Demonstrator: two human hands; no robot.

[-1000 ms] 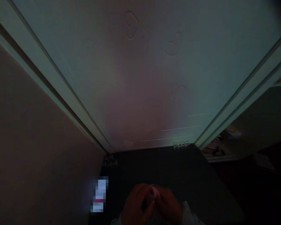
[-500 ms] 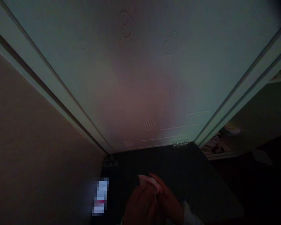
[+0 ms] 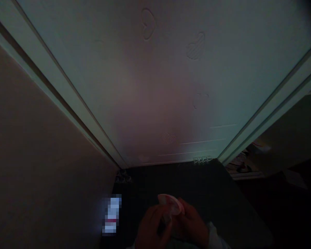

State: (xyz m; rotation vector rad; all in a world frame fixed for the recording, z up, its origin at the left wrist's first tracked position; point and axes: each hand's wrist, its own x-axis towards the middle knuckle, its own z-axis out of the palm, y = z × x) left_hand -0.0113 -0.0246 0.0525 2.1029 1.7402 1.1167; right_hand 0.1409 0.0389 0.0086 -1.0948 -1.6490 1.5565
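Note:
In the dim light, a thin pink piece [image 3: 171,203] with a curved edge stands above the dark tabletop [image 3: 155,181], low in the head view. I cannot make out whether it is paper or cloth. My right hand [image 3: 194,221] is closed on its right side. Fingers of my left hand [image 3: 152,224] curl against its lower left part. Between the two hands the lower part of the piece is covered and dark. White cuffs show at my wrists.
A bright, pixelated screen [image 3: 112,214] lies left of my hands. Small clear shiny items sit at the back, one cluster [image 3: 202,160] right and another [image 3: 123,176] left. A pale panel with embossed hearts [image 3: 168,79] rises behind; a plain wall [image 3: 41,145] bounds the left. Shelves [image 3: 245,174] hold clutter at right.
The pink piece has turned so more of its face and rounded edge shows. My right hand has shifted slightly right, and a gap shows between my left thumb and fingers. The view moved slightly.

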